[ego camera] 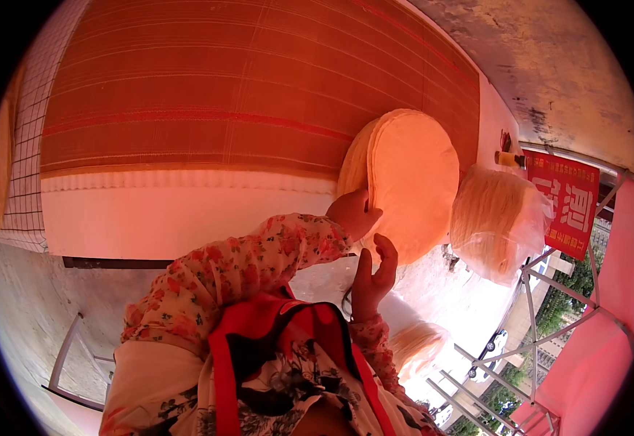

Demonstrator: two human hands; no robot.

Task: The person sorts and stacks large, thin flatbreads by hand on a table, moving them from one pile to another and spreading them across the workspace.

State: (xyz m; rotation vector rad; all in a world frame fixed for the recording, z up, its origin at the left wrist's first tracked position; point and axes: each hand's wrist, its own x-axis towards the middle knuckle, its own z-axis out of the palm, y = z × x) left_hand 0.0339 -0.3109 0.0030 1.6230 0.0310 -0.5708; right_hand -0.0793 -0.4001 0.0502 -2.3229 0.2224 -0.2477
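A stack of thin round flatbreads [415, 185] lies at the right end of the brown striped mat. Its upper layers stand slightly apart from those underneath along the left side. My left hand [355, 215] grips the near left edge of these upper layers, thumb against the top face and the other fingers partly hidden. Just below the stack's near edge, my right hand [374, 278] is raised with thumb and forefinger apart and nothing between them. Floral sleeves cover both forearms.
Right of the stack sits a clear plastic bag of flatbreads [494, 223], with a red sign [562, 201] bearing writing behind it. Another bagged bundle [417, 346] is lower right. Metal frame bars [532, 321] stand at the right. A grid-patterned surface [30, 147] borders the mat [197, 87] at left.
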